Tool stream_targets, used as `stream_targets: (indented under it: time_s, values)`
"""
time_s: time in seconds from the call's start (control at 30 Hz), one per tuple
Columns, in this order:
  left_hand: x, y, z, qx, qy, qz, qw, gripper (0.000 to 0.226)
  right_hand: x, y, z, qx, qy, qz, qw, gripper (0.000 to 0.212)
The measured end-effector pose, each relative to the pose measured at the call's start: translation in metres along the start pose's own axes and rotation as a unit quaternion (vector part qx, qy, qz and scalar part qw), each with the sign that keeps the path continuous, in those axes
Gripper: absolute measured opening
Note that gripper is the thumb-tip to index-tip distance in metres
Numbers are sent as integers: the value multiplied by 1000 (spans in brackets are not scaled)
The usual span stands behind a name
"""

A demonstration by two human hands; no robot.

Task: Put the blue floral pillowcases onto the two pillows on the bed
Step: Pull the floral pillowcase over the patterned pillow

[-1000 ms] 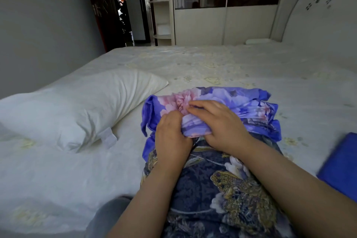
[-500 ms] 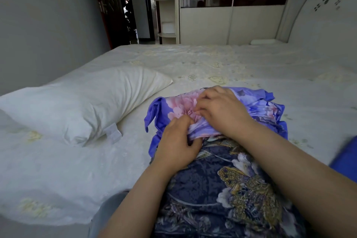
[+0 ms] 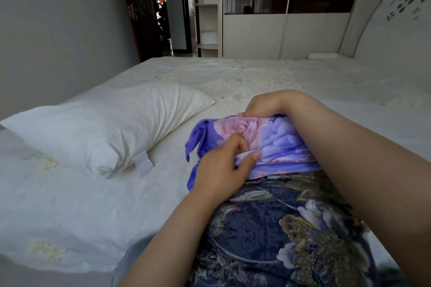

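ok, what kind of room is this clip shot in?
A home bedroom, most likely. A large bed with a pale sheet fills the view, a bare white pillow lies on it, and a sliding-door wardrobe stands along the far wall beside the headboard.

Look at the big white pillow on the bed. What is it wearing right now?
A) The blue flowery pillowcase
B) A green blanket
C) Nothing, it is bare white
C: the plump white fabric pillow lies bare on the pale bed sheet, apart from the bunched blue and pink floral pillowcase, which the left hand and the right hand grip with curled fingers.
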State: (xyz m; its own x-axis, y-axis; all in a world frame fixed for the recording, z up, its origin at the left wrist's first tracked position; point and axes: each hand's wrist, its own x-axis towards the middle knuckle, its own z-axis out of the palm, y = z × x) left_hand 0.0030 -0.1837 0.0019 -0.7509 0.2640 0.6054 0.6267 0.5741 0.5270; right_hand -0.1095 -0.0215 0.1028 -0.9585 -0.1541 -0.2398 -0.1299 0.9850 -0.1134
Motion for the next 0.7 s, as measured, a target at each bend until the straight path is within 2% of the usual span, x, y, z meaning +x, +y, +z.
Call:
stream_targets:
  time_s: [0.07,0.13,0.2,0.27,0.3,0.37,0.43,0.5,0.57,0.63,0.7]
  values:
    - [18,-9,-10,20,33,-31,999,33,10,3,2,59,50,-21,997,24]
    - [41,-20,-18,59,70,-54,994,49,23,7,11,217,162,-16,963,25]
    - [61,-26,-19,147,88,-45,984,57,32,16,23,364,332,25,870,26]
    - [72,-23,-9,212,82,5,974,55,31,23,30,439,477,81,757,23]
    - [74,-20,-1,214,73,31,974,55,29,25,34,435,531,99,720,25]
    - [73,-14,16,183,55,56,980,62,23,28,41,369,608,108,695,28]
    - [66,-17,27,183,60,67,979,52,22,28,47,296,633,98,708,32]
    - [65,-29,30,219,44,37,974,30,24,26,54,245,599,95,756,35]
    - [67,-40,31,232,10,-24,972,19,25,23,68,210,536,69,815,40]
    - [65,-46,32,210,35,-26,977,10,17,20,86,196,477,-12,857,51]
    - [60,-44,34,194,94,9,976,10,3,20,100,193,454,-85,865,46]
